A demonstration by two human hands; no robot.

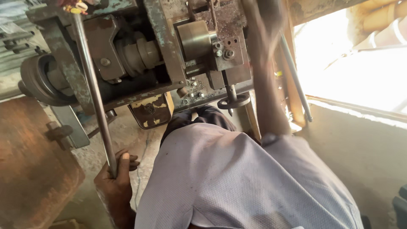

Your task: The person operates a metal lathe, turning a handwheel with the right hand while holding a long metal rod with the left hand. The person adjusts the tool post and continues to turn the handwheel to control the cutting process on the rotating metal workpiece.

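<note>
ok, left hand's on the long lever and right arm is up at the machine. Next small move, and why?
Probably hold the lever steady with the left hand for now. That hand is closed around the lever's lower end, while the right arm reaches up, blurred, toward the machine's steel block. The right hand itself is out of sight, so pulling now looks risky.

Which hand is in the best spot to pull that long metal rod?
Probably the left hand: its fingers already wrap the rod's lower end. The right arm reaches up into the machine, blurred.
</note>
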